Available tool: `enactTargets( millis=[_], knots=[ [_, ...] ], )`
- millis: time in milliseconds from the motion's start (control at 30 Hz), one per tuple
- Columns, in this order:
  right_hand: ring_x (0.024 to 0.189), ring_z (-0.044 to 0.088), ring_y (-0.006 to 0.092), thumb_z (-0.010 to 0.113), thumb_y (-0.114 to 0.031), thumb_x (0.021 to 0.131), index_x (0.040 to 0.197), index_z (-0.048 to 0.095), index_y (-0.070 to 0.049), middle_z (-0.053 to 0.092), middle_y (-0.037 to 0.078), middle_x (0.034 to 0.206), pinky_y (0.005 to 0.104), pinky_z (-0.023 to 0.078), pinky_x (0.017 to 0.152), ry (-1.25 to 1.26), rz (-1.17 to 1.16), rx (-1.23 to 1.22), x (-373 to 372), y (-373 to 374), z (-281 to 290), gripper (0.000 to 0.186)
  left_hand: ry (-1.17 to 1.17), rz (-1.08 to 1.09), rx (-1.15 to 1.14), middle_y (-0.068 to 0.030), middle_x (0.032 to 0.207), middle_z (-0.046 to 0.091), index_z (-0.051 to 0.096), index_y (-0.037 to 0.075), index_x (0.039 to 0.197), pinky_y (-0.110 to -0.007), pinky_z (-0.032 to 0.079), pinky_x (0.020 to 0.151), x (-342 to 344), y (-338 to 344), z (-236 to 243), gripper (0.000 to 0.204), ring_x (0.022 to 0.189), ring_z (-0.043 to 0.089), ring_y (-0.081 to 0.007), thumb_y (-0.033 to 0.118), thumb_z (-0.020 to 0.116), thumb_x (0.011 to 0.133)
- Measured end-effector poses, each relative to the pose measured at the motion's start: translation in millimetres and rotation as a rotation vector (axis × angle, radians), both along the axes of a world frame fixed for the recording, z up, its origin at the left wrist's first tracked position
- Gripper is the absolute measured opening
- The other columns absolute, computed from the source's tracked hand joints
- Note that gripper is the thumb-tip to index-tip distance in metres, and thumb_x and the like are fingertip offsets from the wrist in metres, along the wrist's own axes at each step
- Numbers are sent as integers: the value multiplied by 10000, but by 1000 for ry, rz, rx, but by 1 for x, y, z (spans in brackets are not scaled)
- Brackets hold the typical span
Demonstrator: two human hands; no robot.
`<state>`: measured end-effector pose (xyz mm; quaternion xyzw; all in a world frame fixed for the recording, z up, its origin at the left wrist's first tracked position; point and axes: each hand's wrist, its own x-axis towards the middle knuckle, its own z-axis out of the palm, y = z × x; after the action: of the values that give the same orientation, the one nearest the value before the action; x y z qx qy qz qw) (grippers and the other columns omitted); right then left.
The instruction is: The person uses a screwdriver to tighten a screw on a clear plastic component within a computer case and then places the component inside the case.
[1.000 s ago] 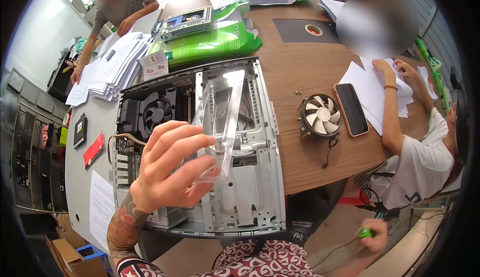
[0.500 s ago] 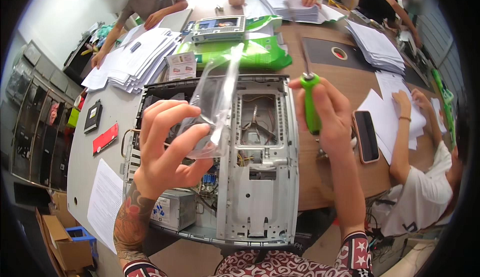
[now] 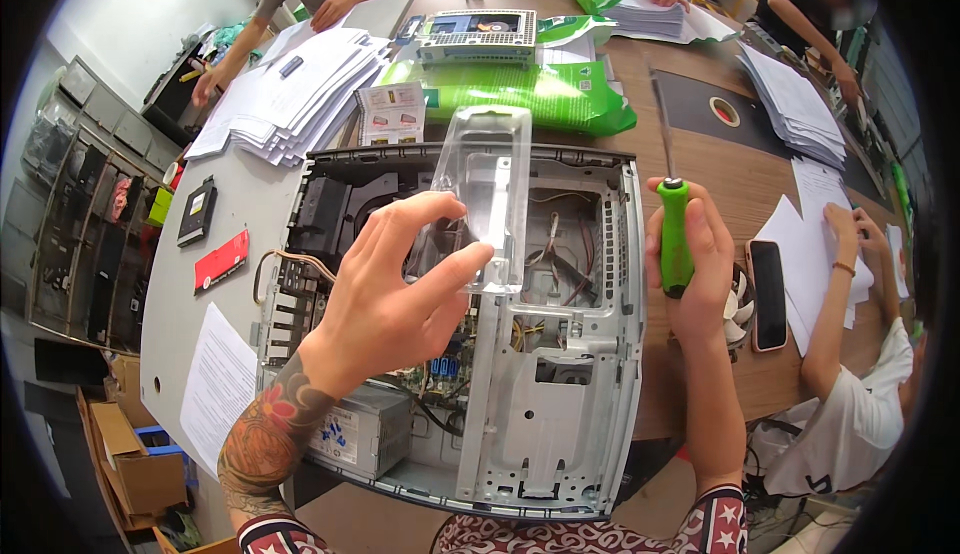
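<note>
left hand (image 3: 395,289) holds 1 clear tray (image 3: 505,139) above case (image 3: 550,424), far half | right hand (image 3: 708,269) grips 1 green screwdriver (image 3: 675,239), right of case | print too small: 1 left sheet (image 3: 217,379), 1 far leaflet (image 3: 391,112)

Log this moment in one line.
left hand: holds clear plastic tray; right hand: holds green screwdriver, pointing up; below tray: open computer case; at right: phone, fan

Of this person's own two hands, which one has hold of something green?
The right hand: it grips a green-handled screwdriver beside the opened computer case. The left hand holds a clear plastic shell instead.
</note>
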<state>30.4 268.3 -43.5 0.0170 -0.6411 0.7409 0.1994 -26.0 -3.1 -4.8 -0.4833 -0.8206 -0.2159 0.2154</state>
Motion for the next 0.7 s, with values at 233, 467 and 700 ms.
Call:
enactTargets(
  millis=[233, 467, 700],
  knots=[
    [469, 440, 65, 427, -408, 1025, 1176, 580, -1, 560, 41, 703, 204, 323, 431, 13, 12, 23, -3, 5, -4, 460, -33, 15, 53, -169, 1172, 523, 645, 27, 1048, -417, 509, 921, 0, 0, 5, 377, 1101, 592, -356, -77, 632, 686],
    [498, 450, 69, 405, -411, 1028, 1191, 575, 4, 565, 53, 714, 206, 332, 448, 42, -14, 49, 0, 1, -6, 477, -36, 64, 215, -166, 1111, 589, 616, -1, 1029, -394, 489, 919, -15, -10, 9, 346, 1087, 609, -336, -70, 631, 690],
    [509, 456, 77, 401, -392, 1023, 1182, 590, 11, 575, 61, 717, 216, 343, 461, 34, 63, 61, 0, 2, -3, 473, -126, -99, 184, -152, 1120, 578, 601, 12, 937, -397, 509, 893, -29, -21, 4, 250, 1113, 608, -338, -55, 654, 703]
  ],
)
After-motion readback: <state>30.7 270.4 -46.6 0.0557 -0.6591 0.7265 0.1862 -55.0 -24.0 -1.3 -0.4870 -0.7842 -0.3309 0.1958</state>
